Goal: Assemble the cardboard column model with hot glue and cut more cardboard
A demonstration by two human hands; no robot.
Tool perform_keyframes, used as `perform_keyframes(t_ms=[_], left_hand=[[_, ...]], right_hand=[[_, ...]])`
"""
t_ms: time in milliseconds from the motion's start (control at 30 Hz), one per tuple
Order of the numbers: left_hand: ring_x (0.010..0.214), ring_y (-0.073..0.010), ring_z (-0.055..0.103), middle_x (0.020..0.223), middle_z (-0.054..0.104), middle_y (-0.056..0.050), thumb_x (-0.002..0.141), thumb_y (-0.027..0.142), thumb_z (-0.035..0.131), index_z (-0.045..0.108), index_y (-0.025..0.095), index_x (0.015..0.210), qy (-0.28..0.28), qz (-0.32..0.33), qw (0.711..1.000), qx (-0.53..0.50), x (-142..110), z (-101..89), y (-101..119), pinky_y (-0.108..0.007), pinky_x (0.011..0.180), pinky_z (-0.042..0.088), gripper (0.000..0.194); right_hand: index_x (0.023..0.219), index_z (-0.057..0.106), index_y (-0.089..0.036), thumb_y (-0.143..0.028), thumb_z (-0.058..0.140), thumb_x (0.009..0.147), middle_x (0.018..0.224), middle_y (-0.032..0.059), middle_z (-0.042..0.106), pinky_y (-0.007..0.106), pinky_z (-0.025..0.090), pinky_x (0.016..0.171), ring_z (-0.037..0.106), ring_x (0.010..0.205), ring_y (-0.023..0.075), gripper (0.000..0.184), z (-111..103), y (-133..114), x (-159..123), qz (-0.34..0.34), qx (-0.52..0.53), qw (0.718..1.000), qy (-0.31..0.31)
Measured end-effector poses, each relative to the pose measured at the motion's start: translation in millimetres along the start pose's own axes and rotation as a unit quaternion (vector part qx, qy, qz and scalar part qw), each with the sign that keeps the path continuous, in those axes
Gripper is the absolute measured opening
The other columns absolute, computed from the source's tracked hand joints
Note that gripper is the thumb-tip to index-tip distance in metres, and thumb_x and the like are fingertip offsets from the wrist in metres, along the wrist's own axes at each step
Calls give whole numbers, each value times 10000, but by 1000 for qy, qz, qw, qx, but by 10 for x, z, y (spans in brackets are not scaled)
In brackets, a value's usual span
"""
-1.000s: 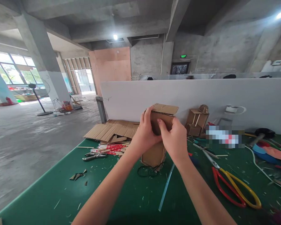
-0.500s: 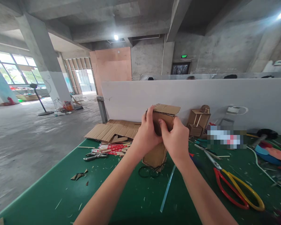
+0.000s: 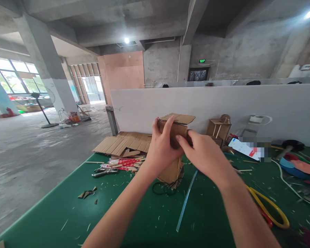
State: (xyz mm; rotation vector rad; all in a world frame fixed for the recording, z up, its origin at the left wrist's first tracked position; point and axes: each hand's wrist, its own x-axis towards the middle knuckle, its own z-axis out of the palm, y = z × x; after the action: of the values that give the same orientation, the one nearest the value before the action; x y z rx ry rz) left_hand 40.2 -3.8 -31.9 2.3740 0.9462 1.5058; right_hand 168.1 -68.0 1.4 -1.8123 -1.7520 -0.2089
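Note:
Both hands hold up a small brown cardboard model (image 3: pixel 177 124) above the green table (image 3: pixel 144 220). My left hand (image 3: pixel 162 148) wraps around its left side with the thumb on the front face. My right hand (image 3: pixel 205 156) pinches the front of the model from the right, fingers closed on the cardboard. The model's lower part (image 3: pixel 172 170) reaches down toward a black wire loop (image 3: pixel 164 188) on the table. A flat cardboard flap forms the model's top.
Flattened cardboard sheets (image 3: pixel 124 143), red-printed sticks (image 3: pixel 125 162) and pliers (image 3: pixel 103 171) lie to the left. Another cardboard model (image 3: pixel 218 131) stands by the white partition (image 3: pixel 222 106). Yellow-and-red-handled scissors (image 3: pixel 270 210), a clear rod (image 3: pixel 186 201) and cables lie to the right. Table edge runs at left.
My right hand has swung its wrist out to the right, fingers staying on the model's front. My left hand has shifted slightly up the model. The view has moved a little.

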Motion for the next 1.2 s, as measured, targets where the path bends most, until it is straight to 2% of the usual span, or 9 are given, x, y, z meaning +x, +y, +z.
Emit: perform_keyframes(t_ms=[133, 233, 333, 600, 800, 900, 967, 1033, 1200], left_hand=[[1409, -414, 220, 1467, 92, -141, 699, 365, 743, 201, 357, 1463, -21, -34, 999, -21, 5, -57, 14, -600, 1105, 337, 937], [1392, -386, 258, 1471, 90, -118, 731, 383, 713, 157, 394, 1474, -52, -42, 998, -22, -14, -92, 59, -580, 1096, 353, 928], [1382, -362, 282, 1470, 82, -108, 751, 400, 692, 134, 407, 1478, -70, -56, 996, -8, -27, -121, 98, -560, 1094, 359, 917], [1391, -337, 287, 1473, 81, -100, 745, 400, 707, 110, 433, 1480, -72, -56, 996, 5, -38, -142, 102, -522, 1111, 362, 947], [1406, -348, 270, 1458, 91, -116, 753, 416, 699, 116, 404, 1488, -48, -64, 996, 33, -31, -124, 99, -523, 1110, 370, 938], [1420, -380, 229, 1447, 103, -138, 769, 429, 680, 101, 383, 1495, -14, -70, 995, 69, -31, -88, 105, -544, 1081, 395, 930], [1410, -402, 240, 1449, 109, -151, 780, 434, 666, 90, 376, 1499, 2, -76, 993, 96, -37, -59, 118, -540, 1028, 449, 923], [1369, -416, 312, 1456, 116, -158, 782, 445, 658, 85, 379, 1500, 13, -80, 989, 126, -43, -36, 135, -534, 946, 510, 921], [1286, -415, 406, 1431, 196, -157, 757, 455, 676, 139, 379, 1493, 44, -60, 974, 213, -41, -44, 149, -513, 800, 575, 914]], right_hand=[[1022, 635, -240, -455, 300, 946, 954, 97, 712, 366, 446, 711, 674, 871, 281, 405, 15, 610, 43, 10, -47, 987, -152], [1117, 642, -177, -299, 531, 837, 1114, 163, 684, 386, 467, 778, 652, 1019, 324, 324, 331, 1132, 58, 88, -139, 944, -287], [1013, 680, -107, -74, 578, 721, 1057, 210, 692, 412, 480, 781, 656, 1014, 362, 311, 697, 1421, -35, 145, -178, 921, -315], [1164, 576, -8, 7, 309, 832, 1138, 275, 608, 435, 470, 806, 593, 1100, 372, 427, 1133, 1394, -344, 194, -201, 939, -199], [1392, 414, -52, -87, 394, 842, 1215, 209, 592, 386, 451, 897, 604, 1075, 297, 552, 987, 1549, -342, 164, -145, 970, -104], [1303, 497, -110, -238, 489, 843, 1019, 121, 657, 367, 507, 789, 645, 873, 248, 478, 819, 1564, -314, 195, 15, 980, -37], [1176, 557, -144, -363, 576, 809, 756, 31, 620, 364, 532, 671, 606, 661, 203, 428, 698, 1475, -318, 206, 226, 952, 24], [1057, 575, -176, -436, 645, 762, 564, -57, 481, 344, 533, 574, 500, 492, 146, 399, 563, 1303, -351, 180, 414, 890, 56], [970, 564, -219, -459, 624, 821, 514, -95, 390, 227, 363, 328, 319, 334, 61, 289, 183, 747, -510, 96, 642, 759, 46]])
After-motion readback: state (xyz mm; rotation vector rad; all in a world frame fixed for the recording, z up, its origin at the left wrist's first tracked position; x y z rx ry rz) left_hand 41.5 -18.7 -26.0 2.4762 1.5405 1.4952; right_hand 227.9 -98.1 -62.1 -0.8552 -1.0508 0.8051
